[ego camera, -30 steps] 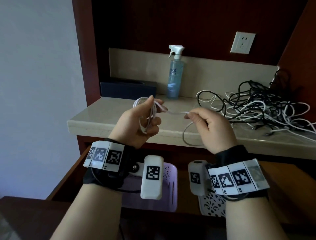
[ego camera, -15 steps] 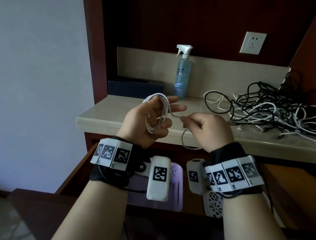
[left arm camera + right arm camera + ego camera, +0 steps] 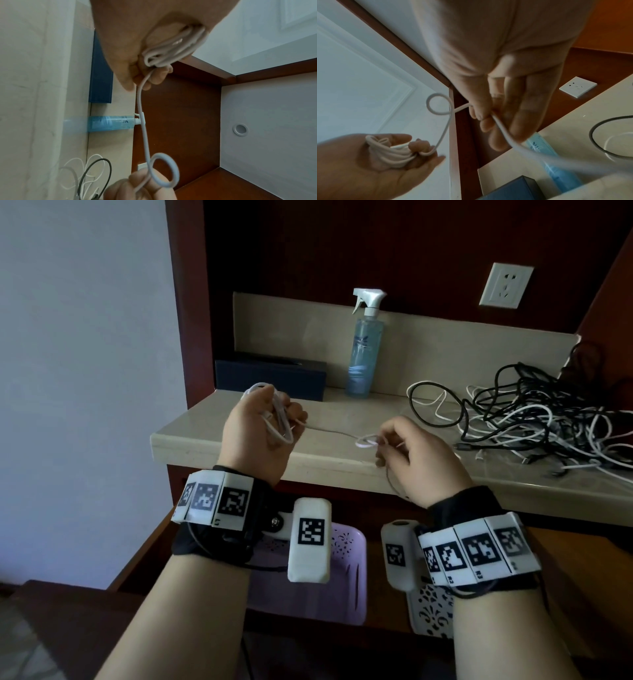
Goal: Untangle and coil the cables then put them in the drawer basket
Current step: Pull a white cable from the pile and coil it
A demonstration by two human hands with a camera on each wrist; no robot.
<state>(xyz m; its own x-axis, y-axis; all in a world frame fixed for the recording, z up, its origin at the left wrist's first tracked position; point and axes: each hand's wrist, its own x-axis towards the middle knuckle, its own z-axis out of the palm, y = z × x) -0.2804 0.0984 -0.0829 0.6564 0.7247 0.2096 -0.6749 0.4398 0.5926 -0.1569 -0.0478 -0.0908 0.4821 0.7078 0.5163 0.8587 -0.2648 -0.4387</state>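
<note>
My left hand (image 3: 270,426) grips a bundle of coiled white cable (image 3: 277,422) (image 3: 173,51) (image 3: 392,152) above the stone counter's left end. A single strand of that cable runs right to my right hand (image 3: 387,446), which pinches it between thumb and fingers (image 3: 481,112). Just beside that pinch the strand forms a small loop (image 3: 365,441) (image 3: 163,171) (image 3: 439,103). The loose tail drops below my right hand. A tangled pile of black and white cables (image 3: 534,419) lies on the counter at the right. A purple basket (image 3: 346,577) and a white basket (image 3: 428,611) sit in the open drawer under my wrists.
A blue spray bottle (image 3: 364,350) stands at the back of the counter (image 3: 205,436), with a dark blue box (image 3: 270,374) to its left. A wall socket (image 3: 506,285) is on the dark wood panel above. A pale wall fills the left.
My hands have moved apart: the right hand drew the strand out to the right, and a small loop now shows beside it. The left hand's fingers have closed tighter round the coil.
</note>
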